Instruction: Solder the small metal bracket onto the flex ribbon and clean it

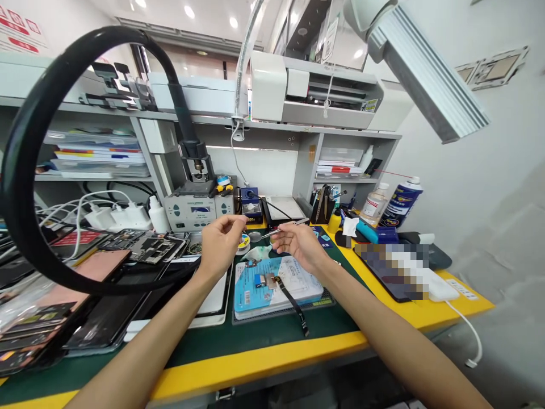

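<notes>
My left hand is raised over the green mat, thumb and fingers pinched together. What they hold, if anything, is too small to make out. My right hand grips slim metal tweezers, their tip pointing left toward a small round tin. A small yellow-labelled spool lies just beside my left fingertips, and a crumpled pale cloth is between the hands. Below them, a blue-and-white flat box carries a black flex cable with a small metal-and-blue connector part.
Opened phones and screens crowd the left, under a thick black hose. A grey soldering station stands behind. Bottles, including a blue spray can, line the right. A white cable hangs off the yellow table edge.
</notes>
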`<state>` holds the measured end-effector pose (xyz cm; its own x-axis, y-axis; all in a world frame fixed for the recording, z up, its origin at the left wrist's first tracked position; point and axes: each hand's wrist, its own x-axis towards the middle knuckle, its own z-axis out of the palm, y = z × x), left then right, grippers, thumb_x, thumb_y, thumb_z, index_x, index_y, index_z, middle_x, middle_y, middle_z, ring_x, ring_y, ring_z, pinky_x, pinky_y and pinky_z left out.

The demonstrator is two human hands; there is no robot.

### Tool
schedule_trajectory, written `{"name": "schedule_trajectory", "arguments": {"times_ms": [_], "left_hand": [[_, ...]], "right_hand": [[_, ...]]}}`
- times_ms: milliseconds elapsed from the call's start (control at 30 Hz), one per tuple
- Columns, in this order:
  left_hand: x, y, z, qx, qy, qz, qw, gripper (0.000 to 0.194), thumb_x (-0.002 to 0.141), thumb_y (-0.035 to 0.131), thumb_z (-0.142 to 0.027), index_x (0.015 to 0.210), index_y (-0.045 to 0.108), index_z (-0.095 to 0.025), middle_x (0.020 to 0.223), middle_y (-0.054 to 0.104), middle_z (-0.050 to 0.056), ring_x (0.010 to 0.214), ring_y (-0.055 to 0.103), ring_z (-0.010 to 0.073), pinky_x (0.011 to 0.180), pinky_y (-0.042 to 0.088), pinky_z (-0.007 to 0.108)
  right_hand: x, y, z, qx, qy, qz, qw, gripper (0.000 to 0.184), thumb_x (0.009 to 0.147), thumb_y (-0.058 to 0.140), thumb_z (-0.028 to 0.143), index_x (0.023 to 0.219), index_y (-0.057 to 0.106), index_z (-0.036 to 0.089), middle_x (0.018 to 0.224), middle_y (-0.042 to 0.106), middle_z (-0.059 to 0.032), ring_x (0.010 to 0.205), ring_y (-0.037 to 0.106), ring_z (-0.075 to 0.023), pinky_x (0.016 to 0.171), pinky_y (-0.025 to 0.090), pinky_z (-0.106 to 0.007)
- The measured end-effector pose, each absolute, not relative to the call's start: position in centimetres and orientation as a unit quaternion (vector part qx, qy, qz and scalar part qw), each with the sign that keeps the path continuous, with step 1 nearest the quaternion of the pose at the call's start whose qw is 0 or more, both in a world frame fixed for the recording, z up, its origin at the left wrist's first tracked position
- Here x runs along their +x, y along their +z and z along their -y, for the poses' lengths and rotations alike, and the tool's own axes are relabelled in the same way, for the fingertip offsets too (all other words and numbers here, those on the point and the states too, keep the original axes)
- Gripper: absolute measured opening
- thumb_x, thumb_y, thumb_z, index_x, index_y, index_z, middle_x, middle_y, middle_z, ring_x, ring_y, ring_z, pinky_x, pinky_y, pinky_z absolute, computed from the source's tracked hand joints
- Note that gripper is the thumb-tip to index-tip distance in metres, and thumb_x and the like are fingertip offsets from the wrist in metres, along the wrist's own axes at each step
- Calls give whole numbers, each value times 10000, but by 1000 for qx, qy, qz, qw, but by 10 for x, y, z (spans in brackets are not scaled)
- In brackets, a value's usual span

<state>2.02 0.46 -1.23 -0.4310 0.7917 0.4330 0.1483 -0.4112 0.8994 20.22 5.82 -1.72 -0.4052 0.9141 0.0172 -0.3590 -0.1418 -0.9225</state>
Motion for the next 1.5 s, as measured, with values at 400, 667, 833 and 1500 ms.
{"name": "schedule_trajectory", "arguments": {"times_ms": [400, 667, 833, 1500], "left_hand": [[19, 11, 12, 634, 580, -496, 126, 213, 854, 637, -365, 791, 694, -170, 615, 611, -1, 525, 486, 121, 498, 366, 228], [14, 10, 38, 857, 176, -484, 18, 245, 795, 690, -355, 963, 759, -191, 891, 706, 97, 766, 633, 259, 644, 465, 335], [10, -18, 38, 871, 153, -467, -8, 269, 887, 590, -361, 1038, 714, -176, 927, 652, 107, 906, 606, 283, 806, 490, 397], [6, -38, 50, 873, 288, -384, -90, 266, 855, 688, -136, 1114, 633, -161, 950, 642, 103, 857, 565, 236, 774, 468, 421]], "right_hand": [[199, -17, -61, -345, 602, 523, 495, 229, 958, 635, 268, 776, 548, 160, 602, 694, -58, 449, 658, -153, 400, 547, -246], [201, -13, -56, -342, 539, 516, 571, 294, 918, 684, 409, 812, 528, 183, 627, 678, -28, 457, 668, -144, 387, 529, -220], [202, -11, -53, -339, 530, 516, 581, 319, 898, 696, 445, 812, 539, 181, 638, 686, -31, 461, 670, -149, 390, 540, -231], [206, -8, -53, -346, 516, 505, 600, 303, 887, 709, 433, 805, 604, 160, 649, 692, -40, 494, 679, -156, 423, 547, -237]]}}
